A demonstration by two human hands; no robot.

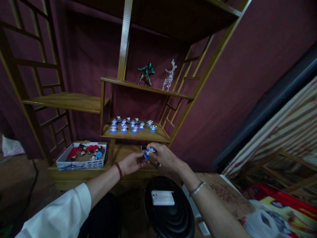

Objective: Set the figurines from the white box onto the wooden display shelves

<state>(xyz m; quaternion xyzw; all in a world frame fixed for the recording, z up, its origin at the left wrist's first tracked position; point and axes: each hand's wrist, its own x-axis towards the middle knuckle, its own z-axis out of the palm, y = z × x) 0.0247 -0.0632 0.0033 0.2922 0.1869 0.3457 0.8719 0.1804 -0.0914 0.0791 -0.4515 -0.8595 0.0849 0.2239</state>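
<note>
A small blue-and-white figurine [149, 152] is held between my two hands in front of the shelf unit. My left hand [135, 162] grips its base from the left, with the fingers closed on it. My right hand [162, 153] has its fingers closed around the figurine's upper right side. Behind my hands, several purple-and-white figurines [123, 129] stand in rows on the low shelf [160, 135]. Small dark-based figurines [128, 120] stand at the back of that shelf, and two blue-based ones [153, 128] stand toward its right end.
A shallow box [80, 165] of red, black and blue figures sits at lower left. Above stand a green figure [148, 74] and a clear deer [169, 76]. A black round stool [170, 219] carries a white phone-like object [162, 198]. A cardboard box [223, 191] lies at right.
</note>
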